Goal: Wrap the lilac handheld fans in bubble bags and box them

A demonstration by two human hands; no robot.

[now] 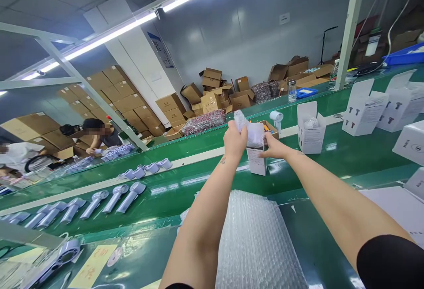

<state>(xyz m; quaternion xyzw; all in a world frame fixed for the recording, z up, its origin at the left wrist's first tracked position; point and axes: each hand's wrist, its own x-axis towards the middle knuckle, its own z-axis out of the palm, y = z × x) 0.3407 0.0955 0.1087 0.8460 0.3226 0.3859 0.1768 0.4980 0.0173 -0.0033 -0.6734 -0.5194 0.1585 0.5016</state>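
My left hand (236, 142) is closed around a clear, bubble-wrapped bundle (240, 120) at the mouth of a small white carton (257, 164). What the wrap contains is hidden. My right hand (275, 147) grips the carton's right side, thumb and fingers around its upper edge. The carton stands upright on the green belt with its top flap (255, 133) raised. Just behind it are a small brown box (270, 129) with orange items inside and a white handheld device (276, 119) with a round head. A stack of bubble wrap sheets (256, 240) lies below my forearms.
Open white cartons (311, 134) with wrapped contents stand to the right. Rows of pale handheld devices (121, 196) lie on the belt at left. A metal post (351, 28) rises at right. Another person (109, 134) works at far left, near stacked brown boxes (115, 88).
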